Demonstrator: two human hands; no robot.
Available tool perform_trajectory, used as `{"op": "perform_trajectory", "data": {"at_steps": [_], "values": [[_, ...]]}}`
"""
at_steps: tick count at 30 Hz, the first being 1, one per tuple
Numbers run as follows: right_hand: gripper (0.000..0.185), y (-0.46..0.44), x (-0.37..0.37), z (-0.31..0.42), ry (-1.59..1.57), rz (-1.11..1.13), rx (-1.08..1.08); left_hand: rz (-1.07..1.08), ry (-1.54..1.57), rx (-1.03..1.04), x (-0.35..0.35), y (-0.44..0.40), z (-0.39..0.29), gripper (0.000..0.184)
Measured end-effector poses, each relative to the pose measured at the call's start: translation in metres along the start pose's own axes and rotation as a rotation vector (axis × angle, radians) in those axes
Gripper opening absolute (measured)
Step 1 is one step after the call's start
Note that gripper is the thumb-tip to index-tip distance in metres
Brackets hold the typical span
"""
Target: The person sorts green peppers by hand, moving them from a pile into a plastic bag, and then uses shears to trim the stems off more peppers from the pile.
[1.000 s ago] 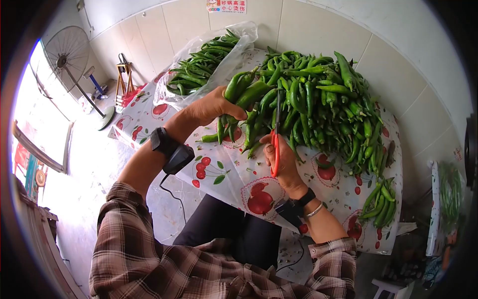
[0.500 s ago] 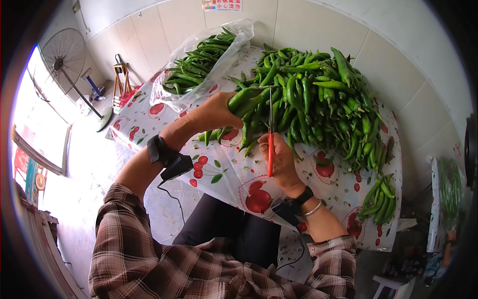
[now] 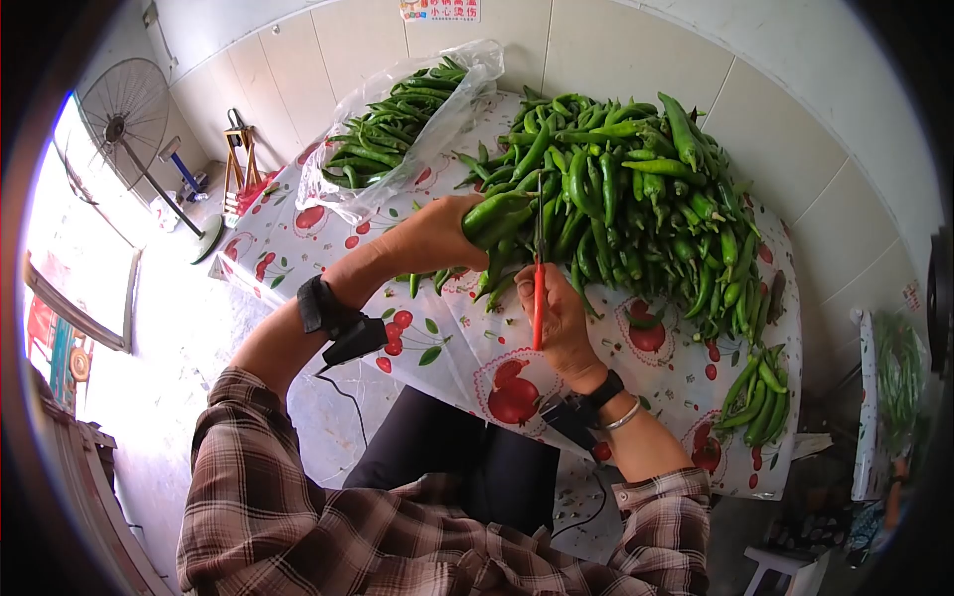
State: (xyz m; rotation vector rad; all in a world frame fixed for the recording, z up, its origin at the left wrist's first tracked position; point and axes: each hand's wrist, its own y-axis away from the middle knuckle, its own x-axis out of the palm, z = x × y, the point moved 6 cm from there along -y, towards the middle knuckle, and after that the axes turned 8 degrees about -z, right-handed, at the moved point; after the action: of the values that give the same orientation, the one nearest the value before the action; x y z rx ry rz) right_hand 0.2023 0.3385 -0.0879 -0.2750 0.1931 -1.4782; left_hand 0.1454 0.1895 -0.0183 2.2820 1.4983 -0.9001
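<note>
My left hand point(image 3: 444, 234) is wrapped round several green peppers point(image 3: 494, 219), their ends pointing right toward the blades. In my right hand point(image 3: 558, 313) is a pair of scissors point(image 3: 540, 288) with red handles, held upright with the tips pointing away from me. The blades stand just right of the held peppers; whether they touch a stem I cannot tell. Behind and to the right spreads a large heap of green peppers point(image 3: 636, 189). Part of the heap lies behind my hands and the scissors.
A clear plastic bag point(image 3: 469, 74) of green peppers lies at the back left of the table. A small bunch of peppers point(image 3: 760, 402) rests near the right edge. Cut stem bits are scattered on the fruit-print tablecloth point(image 3: 447, 382). A standing fan point(image 3: 119, 129) is at far left.
My left hand has shifted slightly, and the held peppers are tilted differently, their ends a little lower. The right hand and scissors are almost where they were.
</note>
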Motion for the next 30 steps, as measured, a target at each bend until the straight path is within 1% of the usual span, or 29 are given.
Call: {"op": "perform_trajectory", "data": {"at_steps": [1,3,4,6,10,12,14,16,17,20,24,26,28,29,30], "values": [[0.024,0.0,0.0,-0.001,0.0,-0.001,0.001,0.001,0.0,0.0,0.002,-0.001,0.003,0.055],[0.022,0.0,0.0,-0.004,-0.039,0.005,0.032,-0.051,-0.024,0.049,0.001,-0.001,0.005,0.039],[0.022,0.0,-0.001,-0.004,-0.039,0.006,0.033,-0.052,-0.023,0.049,0.002,0.0,0.004,0.039],[0.02,0.002,-0.002,-0.003,-0.01,-0.009,0.047,-0.008,-0.029,0.071,0.004,0.002,0.0,0.051],[0.018,0.001,-0.002,-0.012,-0.029,-0.017,0.044,-0.013,0.013,0.013,0.005,0.003,0.001,0.05],[0.016,0.002,-0.004,-0.013,-0.026,-0.057,0.029,0.021,0.091,0.014,0.007,0.004,0.004,0.049],[0.014,0.001,0.0,-0.012,-0.013,-0.016,-0.012,-0.039,0.026,-0.026,0.002,0.006,0.004,0.051],[0.01,0.003,-0.001,-0.008,-0.066,-0.058,0.043,0.001,0.054,0.035,0.004,0.006,0.004,0.053],[0.01,0.004,0.0,-0.008,-0.101,-0.054,0.091,0.003,0.016,0.039,0.004,0.006,0.005,0.055],[0.011,0.004,-0.001,-0.011,-0.099,-0.026,0.128,-0.011,-0.023,0.059,-0.002,0.009,0.002,0.057],[0.016,0.002,-0.001,-0.012,-0.11,-0.064,0.153,-0.007,0.037,0.001,-0.02,0.008,0.017,0.058],[0.021,0.002,-0.004,-0.014,-0.181,-0.105,0.188,-0.192,-0.136,0.159,-0.048,0.005,0.014,0.06],[0.024,0.002,-0.007,-0.016,-0.166,-0.118,0.194,-0.202,-0.152,-0.014,-0.075,0.005,0.01,0.062],[0.027,0.001,-0.008,-0.017,-0.157,-0.129,0.198,-0.316,-0.29,0.149,-0.089,0.0,0.012,0.063],[0.027,0.0,-0.008,-0.016,-0.158,-0.133,0.194,-0.367,-0.359,0.166,-0.103,-0.006,0.015,0.064]]}}
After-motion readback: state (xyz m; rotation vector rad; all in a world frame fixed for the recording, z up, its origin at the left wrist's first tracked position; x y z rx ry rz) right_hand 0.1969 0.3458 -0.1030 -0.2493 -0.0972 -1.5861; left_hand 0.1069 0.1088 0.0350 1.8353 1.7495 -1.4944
